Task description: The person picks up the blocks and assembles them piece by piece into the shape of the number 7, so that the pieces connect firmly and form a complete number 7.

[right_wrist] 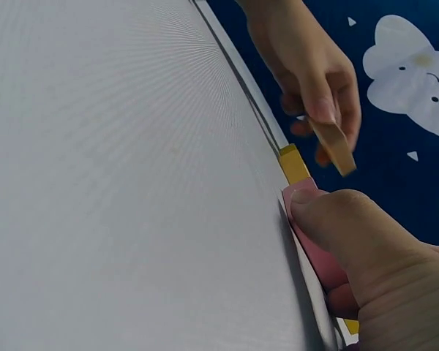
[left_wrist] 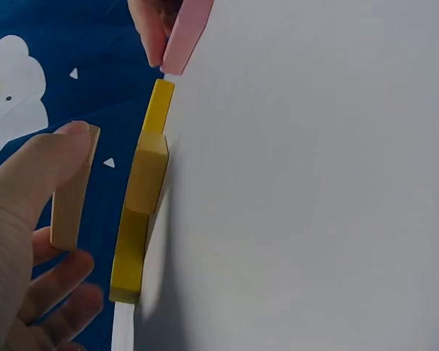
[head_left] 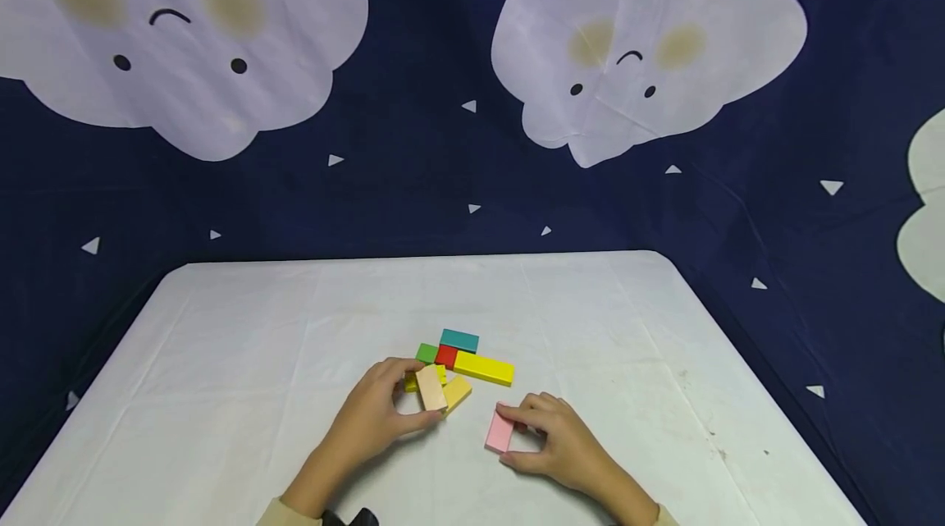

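Note:
My left hand (head_left: 376, 411) pinches a plain wooden block (head_left: 431, 389) between thumb and fingers, and in the left wrist view this block is held up above the tabletop. My right hand (head_left: 561, 440) grips a pink block (head_left: 499, 432) by its two ends, low over the cloth. Just beyond the left hand lies a loose group: a light yellow block (head_left: 458, 392), a long yellow block (head_left: 483, 368), a red block (head_left: 446, 356), a green block (head_left: 426, 353) and a teal block (head_left: 459, 340). Another yellow block (head_left: 410, 384) is partly hidden behind the wooden one.
A white cloth covers the table (head_left: 244, 362), with small dark specks toward its right side. Behind its far edge hangs a dark blue curtain (head_left: 413, 206) printed with clouds and triangles. A black object (head_left: 362, 518) shows at the bottom, beside the left sleeve (head_left: 288, 514).

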Demonstrator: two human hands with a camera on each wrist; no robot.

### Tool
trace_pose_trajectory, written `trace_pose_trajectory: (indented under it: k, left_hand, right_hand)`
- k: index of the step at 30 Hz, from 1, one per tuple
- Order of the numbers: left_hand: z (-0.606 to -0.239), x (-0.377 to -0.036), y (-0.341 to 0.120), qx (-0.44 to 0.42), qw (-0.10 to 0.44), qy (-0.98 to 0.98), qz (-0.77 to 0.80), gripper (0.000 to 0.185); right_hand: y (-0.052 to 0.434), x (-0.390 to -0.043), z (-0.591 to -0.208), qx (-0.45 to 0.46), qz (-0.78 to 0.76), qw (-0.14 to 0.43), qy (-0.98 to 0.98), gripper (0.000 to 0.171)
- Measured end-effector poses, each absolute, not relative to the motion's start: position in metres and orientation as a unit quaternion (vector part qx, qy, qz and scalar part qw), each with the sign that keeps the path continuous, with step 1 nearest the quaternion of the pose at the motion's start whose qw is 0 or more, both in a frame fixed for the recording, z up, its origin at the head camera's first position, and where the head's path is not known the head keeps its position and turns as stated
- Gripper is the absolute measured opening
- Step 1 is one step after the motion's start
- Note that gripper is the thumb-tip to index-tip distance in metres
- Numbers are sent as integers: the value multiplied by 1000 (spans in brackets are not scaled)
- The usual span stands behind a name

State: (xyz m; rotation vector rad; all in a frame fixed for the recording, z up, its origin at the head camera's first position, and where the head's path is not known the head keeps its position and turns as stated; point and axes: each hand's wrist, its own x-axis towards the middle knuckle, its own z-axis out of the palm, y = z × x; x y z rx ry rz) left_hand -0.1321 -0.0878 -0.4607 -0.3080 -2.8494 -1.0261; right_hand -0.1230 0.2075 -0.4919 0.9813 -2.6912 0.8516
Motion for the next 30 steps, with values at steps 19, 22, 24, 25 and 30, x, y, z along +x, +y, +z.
trace_pose_trajectory:
  k: [19,22,24,25,30]
  left_hand:
    - [-445,-200,-28,-218,-56,-911,-347,71]
    - [-444,-205,-17,-241,-63,-906,-341,70]
    - [-444,-207,-9,-254,-65,-903,-339,69]
    - [-444,-207,-6,-259,-67,-902,-338,69]
    - [-444,-208,7,-275,-71,-904,-319,67]
  right_hand:
    - [207,-124,-493,342,308,81,-884,51]
    - [207,-124,-493,346,315,80,-880,51]
    - [207,-123,-493,341,313,78,-883,51]
    - [207,-123,-494,339,313,78,-884,52]
    - [208,-123,-495,344,311,87,-882,51]
